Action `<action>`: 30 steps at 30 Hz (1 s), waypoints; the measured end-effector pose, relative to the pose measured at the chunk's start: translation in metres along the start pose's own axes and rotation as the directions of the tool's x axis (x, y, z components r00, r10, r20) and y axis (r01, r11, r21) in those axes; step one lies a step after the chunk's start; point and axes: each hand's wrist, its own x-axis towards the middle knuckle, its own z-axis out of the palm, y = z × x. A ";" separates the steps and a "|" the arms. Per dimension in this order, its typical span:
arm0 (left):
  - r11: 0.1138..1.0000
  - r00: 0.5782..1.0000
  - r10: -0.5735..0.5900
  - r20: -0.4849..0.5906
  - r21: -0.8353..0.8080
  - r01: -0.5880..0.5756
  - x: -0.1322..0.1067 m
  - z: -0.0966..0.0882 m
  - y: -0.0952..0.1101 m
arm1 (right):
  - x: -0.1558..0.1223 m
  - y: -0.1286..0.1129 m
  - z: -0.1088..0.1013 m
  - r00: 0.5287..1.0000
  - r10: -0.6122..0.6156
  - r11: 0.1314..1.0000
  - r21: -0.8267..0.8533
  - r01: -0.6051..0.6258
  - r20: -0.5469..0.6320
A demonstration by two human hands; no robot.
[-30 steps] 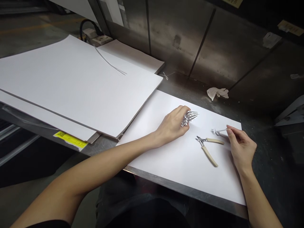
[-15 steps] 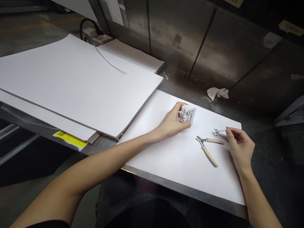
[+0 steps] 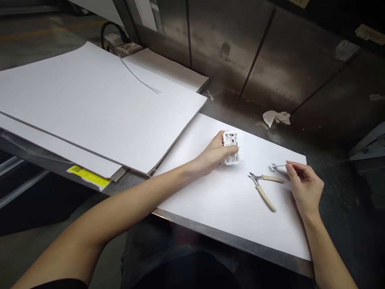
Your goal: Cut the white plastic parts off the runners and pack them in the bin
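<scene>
White sheet (image 3: 228, 200): left hand (image 3: 215, 154) half-hides plastic part (image 3: 233, 147).

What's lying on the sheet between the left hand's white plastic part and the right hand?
In the head view, small cutting pliers with beige handles lie on the white sheet between the white ribbed plastic part in the left hand and the right hand.

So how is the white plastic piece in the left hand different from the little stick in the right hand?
The white plastic piece is a blocky, ribbed rectangle with openings in its face; the little stick is thin, with a small knob at its far end. The left hand grips the piece with its face turned toward the camera; the right hand pinches the stick low over the white sheet. Both look like white plastic.
</scene>
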 end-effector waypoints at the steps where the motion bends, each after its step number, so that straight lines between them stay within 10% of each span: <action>1: 1.000 1.000 0.002 -0.006 0.003 -0.002 0.000 0.000 0.000 | 0.000 0.000 0.000 1.000 -0.011 1.000 -0.005 0.011 0.004; 20: 0.998 0.996 0.056 -0.068 0.042 -0.053 0.005 0.004 -0.002 | 0.016 0.011 0.000 0.992 0.094 0.991 0.087 -0.102 0.086; 30: 0.968 0.998 0.053 -0.015 0.247 -0.048 0.005 -0.006 -0.005 | 0.016 -0.063 -0.041 1.000 0.013 0.996 -0.083 -0.015 -0.023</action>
